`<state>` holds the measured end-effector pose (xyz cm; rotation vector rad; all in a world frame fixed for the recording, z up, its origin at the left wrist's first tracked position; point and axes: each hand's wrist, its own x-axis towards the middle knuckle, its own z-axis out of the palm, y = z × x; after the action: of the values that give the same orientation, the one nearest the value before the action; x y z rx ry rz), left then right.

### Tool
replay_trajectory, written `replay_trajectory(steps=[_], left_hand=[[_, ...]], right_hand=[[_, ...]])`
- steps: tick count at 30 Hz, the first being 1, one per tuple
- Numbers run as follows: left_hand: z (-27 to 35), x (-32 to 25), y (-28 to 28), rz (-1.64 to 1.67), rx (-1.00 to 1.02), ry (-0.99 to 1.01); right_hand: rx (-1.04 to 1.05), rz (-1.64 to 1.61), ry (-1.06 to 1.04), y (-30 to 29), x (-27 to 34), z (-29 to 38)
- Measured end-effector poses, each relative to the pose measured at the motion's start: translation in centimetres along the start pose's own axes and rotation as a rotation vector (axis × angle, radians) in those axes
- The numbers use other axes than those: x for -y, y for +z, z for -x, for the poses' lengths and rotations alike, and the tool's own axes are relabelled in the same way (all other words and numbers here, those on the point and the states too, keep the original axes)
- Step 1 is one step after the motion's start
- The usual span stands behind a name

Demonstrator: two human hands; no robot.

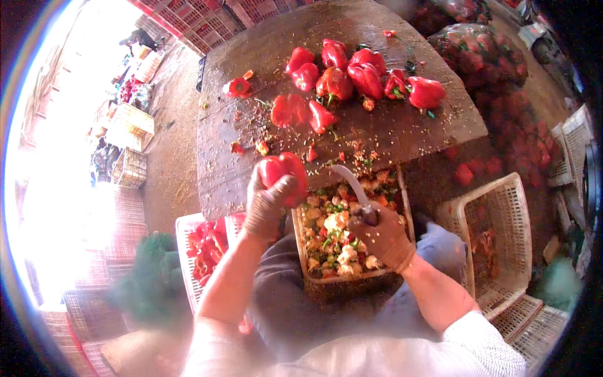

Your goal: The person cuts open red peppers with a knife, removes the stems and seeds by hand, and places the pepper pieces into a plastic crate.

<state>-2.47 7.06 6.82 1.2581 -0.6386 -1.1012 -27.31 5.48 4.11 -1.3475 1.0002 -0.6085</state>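
Note:
A whole-looking red bell pepper (285, 173) is gripped in my gloved left hand (268, 202), above the near edge of the wooden table (414, 136). My right hand (384, 235), also gloved, holds a knife (352, 183) with a curved blade that points away from me. Below that hand, between my knees, a crate (301, 245) is filled with pepper cores, seeds and green stems. Several red peppers (365, 77) lie grouped on the far part of the table. Nearer are a flattened red pepper piece (288, 110) and a smaller red pepper (322, 117).
A white crate (183, 254) at my left holds cut red pepper pieces (207, 247). To the right stands a plastic crate (499, 226) with scraps inside. Filled pepper bags (480, 52) sit beyond the table's right edge. Seeds and scraps litter the tabletop.

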Motion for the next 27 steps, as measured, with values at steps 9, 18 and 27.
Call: replay_trajectory(steps=[9, 18, 27], left_hand=[[3.3, 5.8, 3.3, -0.387, 0.053, 0.165], [2.5, 6.5, 4.6, -0.651, 0.05, 0.15], [1.5, 6.6, 4.7, -0.68, 0.002, 0.444]], right_hand=[[-0.1, -0.239, 0.092, 3.4, -0.9, 2.0], [-0.249, 0.198, -0.136, 4.6, -5.6, -0.6], [-0.18, 0.544, -0.481, 4.1, -7.3, -1.9]])
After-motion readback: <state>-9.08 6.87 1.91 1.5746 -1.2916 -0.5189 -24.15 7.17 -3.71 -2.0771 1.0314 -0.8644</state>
